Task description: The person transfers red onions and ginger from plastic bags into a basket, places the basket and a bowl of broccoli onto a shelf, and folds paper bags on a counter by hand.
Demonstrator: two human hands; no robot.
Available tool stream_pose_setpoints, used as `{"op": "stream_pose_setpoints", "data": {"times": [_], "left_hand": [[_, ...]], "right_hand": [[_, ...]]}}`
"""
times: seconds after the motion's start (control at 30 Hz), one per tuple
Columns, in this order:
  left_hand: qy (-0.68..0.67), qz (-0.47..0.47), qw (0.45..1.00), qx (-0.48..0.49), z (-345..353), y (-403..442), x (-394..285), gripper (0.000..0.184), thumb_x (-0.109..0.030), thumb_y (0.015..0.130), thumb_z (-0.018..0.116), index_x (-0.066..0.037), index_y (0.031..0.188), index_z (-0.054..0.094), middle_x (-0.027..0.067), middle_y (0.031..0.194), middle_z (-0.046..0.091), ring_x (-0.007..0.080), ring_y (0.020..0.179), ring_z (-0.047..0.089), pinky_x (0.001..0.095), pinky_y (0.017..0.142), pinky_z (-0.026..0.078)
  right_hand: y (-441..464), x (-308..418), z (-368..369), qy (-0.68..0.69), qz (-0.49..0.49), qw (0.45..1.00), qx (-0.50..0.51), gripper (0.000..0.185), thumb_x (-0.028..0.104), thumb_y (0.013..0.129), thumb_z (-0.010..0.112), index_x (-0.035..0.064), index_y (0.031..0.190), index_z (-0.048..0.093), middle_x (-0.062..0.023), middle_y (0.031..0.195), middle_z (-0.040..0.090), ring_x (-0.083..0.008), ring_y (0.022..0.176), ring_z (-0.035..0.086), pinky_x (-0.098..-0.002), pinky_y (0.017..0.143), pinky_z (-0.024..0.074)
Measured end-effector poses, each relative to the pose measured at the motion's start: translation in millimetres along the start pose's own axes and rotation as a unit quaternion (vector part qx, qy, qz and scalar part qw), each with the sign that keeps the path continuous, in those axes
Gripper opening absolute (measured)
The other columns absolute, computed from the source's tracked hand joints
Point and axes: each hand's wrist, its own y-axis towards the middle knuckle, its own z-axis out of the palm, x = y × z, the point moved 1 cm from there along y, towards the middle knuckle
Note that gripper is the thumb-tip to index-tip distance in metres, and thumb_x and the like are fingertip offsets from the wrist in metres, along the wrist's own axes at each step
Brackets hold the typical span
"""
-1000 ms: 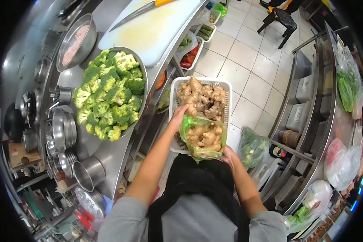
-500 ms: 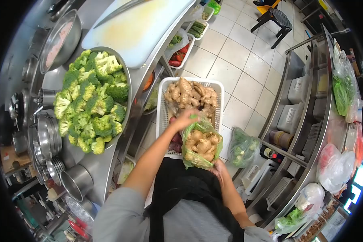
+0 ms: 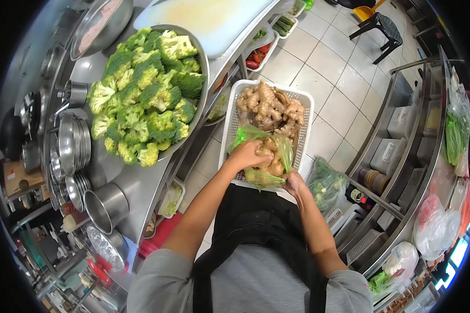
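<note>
A thin green plastic bag (image 3: 263,179) holding ginger (image 3: 273,166) rests over the near end of a white perforated basket (image 3: 309,112). My left hand (image 3: 247,155) reaches into the bag's mouth, its fingers curled on a piece of ginger, with the tips partly hidden. At the bag's near right side, my right hand (image 3: 293,182) grips the plastic in closed fingers. A larger pile of knobbly ginger roots (image 3: 270,107) fills the far part of the basket. The bag and my left hand cover much of the basket's near part.
On the steel counter at left stand a large bowl of broccoli florets (image 3: 146,94), a cutting board (image 3: 193,23) and a metal pot (image 3: 106,207). Bagged broccoli (image 3: 326,182) sits by the shelving (image 3: 402,156) at right. A black stool (image 3: 378,34) stands on the tiled floor.
My left hand has gone from the bag's upper left edge onto the ginger inside it. My right hand still grips the bag. The whole view has shifted, placing the basket farther right and up.
</note>
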Motion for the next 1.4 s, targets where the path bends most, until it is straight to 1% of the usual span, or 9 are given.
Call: {"op": "stream_pose_setpoints", "data": {"times": [0.3,0.4,0.47,0.53,0.87,0.97,1.13,1.2,1.4], "left_hand": [[-0.246,0.032,0.967,-0.052,31,-12,14,0.047,-0.022,0.061,0.073,0.0,0.099,0.056,0.0183,0.092,0.059,0.0319,0.088,0.058,0.0393,0.078,0.045],[-0.099,0.113,0.983,-0.11,20,-32,-15,0.044,-0.017,0.063,0.071,-0.005,0.101,0.054,0.017,0.085,0.06,0.0311,0.082,0.06,0.038,0.074,0.045],[-0.117,0.063,0.989,-0.064,19,-29,-18,0.047,-0.015,0.062,0.071,-0.009,0.105,0.052,0.0165,0.09,0.06,0.0315,0.082,0.06,0.0368,0.073,0.046],[-0.211,0.078,0.974,-0.039,19,-21,-20,0.048,-0.007,0.064,0.069,-0.01,0.109,0.052,0.0122,0.096,0.058,0.0228,0.077,0.058,0.0319,0.066,0.047],[-0.133,0.103,0.979,-0.114,36,-16,-6,0.034,-0.005,0.058,0.072,-0.006,0.09,0.064,0.0101,0.092,0.059,0.0305,0.087,0.056,0.0365,0.079,0.044],[-0.071,0.104,0.988,-0.093,36,-19,-1,0.031,-0.005,0.059,0.07,-0.007,0.089,0.065,0.0087,0.089,0.059,0.0307,0.085,0.056,0.0368,0.078,0.044],[-0.008,0.184,0.98,-0.073,40,-26,0,0.03,-0.003,0.06,0.067,-0.008,0.09,0.066,0.0089,0.089,0.06,0.0299,0.084,0.056,0.0366,0.075,0.045],[-0.066,0.149,0.981,-0.102,37,-26,5,0.028,0.0,0.06,0.065,-0.006,0.088,0.066,0.0094,0.09,0.06,0.0293,0.086,0.057,0.0354,0.076,0.046],[-0.166,0.043,0.96,-0.222,36,-43,13,0.03,0.005,0.06,0.066,-0.002,0.089,0.065,0.0105,0.09,0.06,0.0263,0.085,0.06,0.0315,0.075,0.046]], "right_hand": [[-11,18,27,0.06,0.021,0.996,-0.066,0.031,0.01,0.09,0.044,0.0019,0.12,0.049,-0.0155,0.114,0.055,-0.0309,0.098,0.058,-0.0502,0.078,0.051],[5,1,11,0.027,-0.028,0.998,-0.057,0.03,0.021,0.094,0.046,0.0028,0.117,0.053,-0.0138,0.109,0.058,-0.0268,0.097,0.059,-0.0437,0.078,0.0515],[23,-15,-5,0.008,-0.028,0.997,-0.078,0.03,0.013,0.089,0.048,0.002,0.116,0.055,-0.0159,0.103,0.061,-0.0262,0.094,0.059,-0.036,0.08,0.0486],[30,-17,-13,-0.334,-0.193,0.915,-0.122,0.039,-0.006,0.076,0.042,-0.0015,0.113,0.054,-0.0122,0.097,0.061,-0.0211,0.085,0.058,-0.0324,0.075,0.0482],[61,7,-3,-0.214,-0.269,0.91,-0.23,0.035,-0.005,0.073,0.046,-0.0027,0.106,0.058,-0.0116,0.091,0.063,-0.0186,0.081,0.057,-0.0279,0.074,0.046],[30,39,23,-0.418,-0.416,0.725,-0.357,0.034,-0.005,0.07,0.052,0.0031,0.102,0.061,-0.014,0.091,0.064,-0.0248,0.081,0.061,-0.0326,0.074,0.0466],[43,63,26,-0.57,-0.475,0.605,-0.288,0.034,-0.007,0.068,0.051,0.004,0.098,0.061,-0.0091,0.075,0.061,-0.0228,0.07,0.06,-0.0333,0.064,0.0466],[88,48,-20,-0.322,-0.317,0.837,-0.309,0.033,-0.008,0.07,0.047,0.0022,0.099,0.06,-0.0045,0.072,0.06,-0.0166,0.063,0.057,-0.0298,0.053,0.0453],[74,19,-16,-0.222,-0.148,0.95,-0.161,0.034,-0.006,0.068,0.054,0.0018,0.1,0.062,-0.0142,0.079,0.063,-0.0202,0.067,0.059,-0.0284,0.06,0.0461]]}}
